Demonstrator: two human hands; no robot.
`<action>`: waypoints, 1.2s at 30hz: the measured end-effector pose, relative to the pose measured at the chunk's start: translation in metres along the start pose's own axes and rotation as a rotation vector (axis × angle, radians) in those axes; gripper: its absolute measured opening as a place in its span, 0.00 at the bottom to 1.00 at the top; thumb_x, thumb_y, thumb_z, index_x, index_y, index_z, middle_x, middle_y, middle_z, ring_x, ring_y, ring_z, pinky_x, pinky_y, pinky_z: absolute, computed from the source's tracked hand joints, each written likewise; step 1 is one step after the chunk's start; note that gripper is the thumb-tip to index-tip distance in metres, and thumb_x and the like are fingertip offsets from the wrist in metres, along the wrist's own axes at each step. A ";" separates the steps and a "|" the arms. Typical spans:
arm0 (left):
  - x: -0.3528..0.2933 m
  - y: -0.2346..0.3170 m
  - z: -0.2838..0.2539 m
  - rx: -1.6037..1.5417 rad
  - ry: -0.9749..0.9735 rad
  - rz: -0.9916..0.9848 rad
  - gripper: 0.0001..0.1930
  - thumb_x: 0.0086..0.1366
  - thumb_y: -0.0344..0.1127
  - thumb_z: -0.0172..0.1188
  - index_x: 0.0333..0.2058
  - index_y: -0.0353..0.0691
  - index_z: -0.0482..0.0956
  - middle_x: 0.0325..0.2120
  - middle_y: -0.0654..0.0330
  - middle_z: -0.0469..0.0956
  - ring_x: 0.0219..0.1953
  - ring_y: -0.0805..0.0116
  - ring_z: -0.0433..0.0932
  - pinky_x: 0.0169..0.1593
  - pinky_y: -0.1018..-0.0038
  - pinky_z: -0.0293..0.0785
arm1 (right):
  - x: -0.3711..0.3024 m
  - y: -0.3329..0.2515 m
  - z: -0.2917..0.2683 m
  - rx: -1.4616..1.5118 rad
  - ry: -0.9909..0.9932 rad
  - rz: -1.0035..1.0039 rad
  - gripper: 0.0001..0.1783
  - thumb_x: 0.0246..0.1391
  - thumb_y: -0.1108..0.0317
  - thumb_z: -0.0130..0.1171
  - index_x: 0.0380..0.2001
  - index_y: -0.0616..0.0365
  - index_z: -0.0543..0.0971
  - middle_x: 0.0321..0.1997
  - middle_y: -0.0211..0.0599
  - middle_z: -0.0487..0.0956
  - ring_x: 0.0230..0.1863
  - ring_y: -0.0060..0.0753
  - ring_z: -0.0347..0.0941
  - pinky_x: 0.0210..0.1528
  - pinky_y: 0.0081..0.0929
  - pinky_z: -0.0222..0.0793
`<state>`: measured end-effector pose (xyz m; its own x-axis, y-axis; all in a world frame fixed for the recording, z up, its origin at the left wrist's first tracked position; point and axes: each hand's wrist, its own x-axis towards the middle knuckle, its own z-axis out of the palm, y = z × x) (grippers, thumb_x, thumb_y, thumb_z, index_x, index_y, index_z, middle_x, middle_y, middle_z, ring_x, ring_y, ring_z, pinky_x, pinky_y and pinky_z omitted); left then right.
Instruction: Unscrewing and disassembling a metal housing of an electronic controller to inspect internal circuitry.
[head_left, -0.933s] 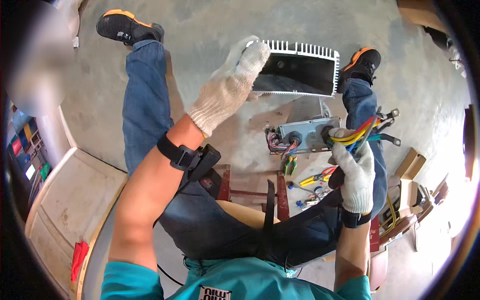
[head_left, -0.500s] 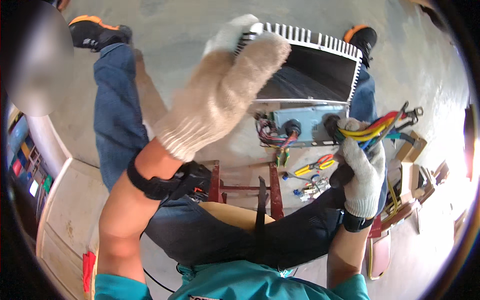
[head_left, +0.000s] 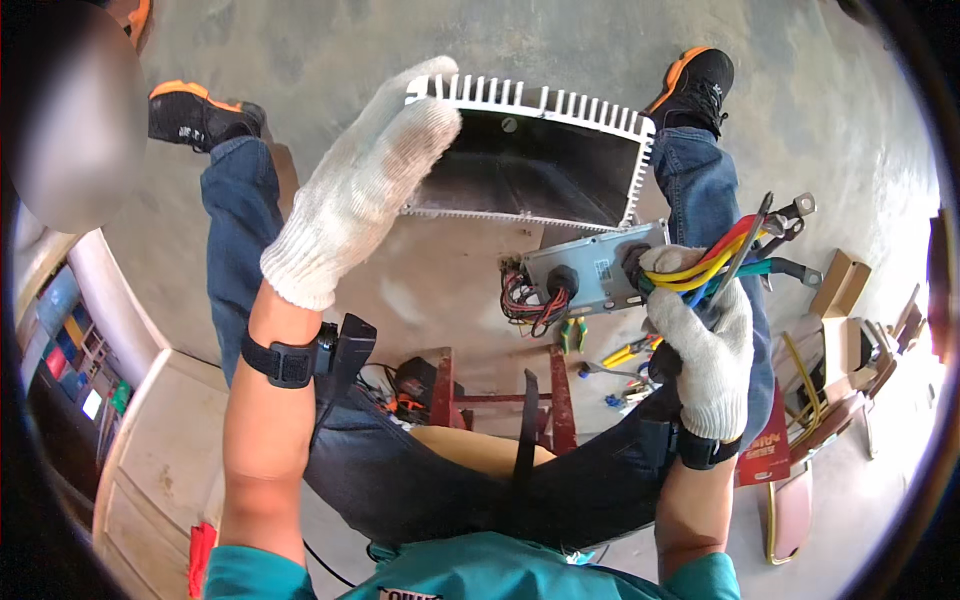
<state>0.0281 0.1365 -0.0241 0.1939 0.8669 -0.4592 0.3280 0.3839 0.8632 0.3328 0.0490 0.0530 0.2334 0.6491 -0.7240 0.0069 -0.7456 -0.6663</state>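
Note:
My left hand (head_left: pixel 360 185), in a white knit glove, grips the left end of a finned metal housing (head_left: pixel 645 165), thumb on the near side. The housing is hollow, with a dark interior facing me. Close under it is a grey metal end plate (head_left: pixel 605 268), tilted, with black round cable glands and a bunch of thin wires (head_left: pixel 535 312) at its left. My gloved right hand (head_left: pixel 705 345) is closed around the thick red, yellow, blue and green cables (head_left: pixel 715 265) coming from the plate. A thin screwdriver-like shaft (head_left: pixel 742 250) sticks up from the same hand.
Yellow-handled pliers (head_left: pixel 625 353) and small loose parts (head_left: pixel 635 393) lie on the floor below the plate. A red metal stand (head_left: pixel 500 398) is between my legs. Open cardboard boxes (head_left: pixel 842 285) are at right. A pale panel (head_left: pixel 160 450) stands at left.
The housing has moved left and slightly nearer with my left hand. The end plate has shifted left and tilted, its right end higher. My right hand has moved slightly left, still holding the cables.

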 end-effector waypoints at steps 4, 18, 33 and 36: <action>0.003 -0.007 -0.017 -0.134 -0.034 -0.101 0.35 0.81 0.59 0.60 0.75 0.44 0.72 0.49 0.69 0.77 0.48 0.76 0.72 0.54 0.76 0.70 | 0.000 -0.003 0.000 -0.120 -0.045 0.101 0.17 0.62 0.71 0.74 0.53 0.60 0.85 0.39 0.28 0.88 0.32 0.13 0.78 0.32 0.17 0.71; 0.001 -0.027 -0.030 -0.301 -0.164 -0.081 0.46 0.76 0.63 0.65 0.79 0.36 0.63 0.69 0.60 0.74 0.71 0.68 0.69 0.76 0.68 0.61 | 0.003 -0.006 0.002 -0.271 -0.124 0.104 0.16 0.61 0.77 0.67 0.52 0.64 0.83 0.41 0.28 0.84 0.40 0.19 0.78 0.48 0.22 0.74; -0.013 -0.023 -0.022 -0.230 -0.183 -0.129 0.44 0.77 0.63 0.63 0.79 0.39 0.63 0.60 0.59 0.78 0.61 0.65 0.76 0.68 0.68 0.71 | -0.002 0.005 0.010 -0.146 -0.091 -0.052 0.19 0.67 0.68 0.70 0.57 0.63 0.82 0.45 0.32 0.86 0.39 0.22 0.79 0.45 0.24 0.77; -0.016 -0.026 -0.017 -0.125 -0.098 0.005 0.39 0.80 0.59 0.61 0.77 0.39 0.66 0.54 0.56 0.81 0.54 0.66 0.79 0.60 0.70 0.75 | -0.002 0.006 0.016 -0.199 -0.050 -0.102 0.19 0.69 0.64 0.69 0.57 0.63 0.82 0.44 0.31 0.85 0.37 0.19 0.78 0.42 0.22 0.76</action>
<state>0.0010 0.1185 -0.0354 0.2863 0.8361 -0.4679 0.2102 0.4217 0.8821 0.3168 0.0452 0.0478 0.1735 0.7256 -0.6659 0.2213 -0.6876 -0.6915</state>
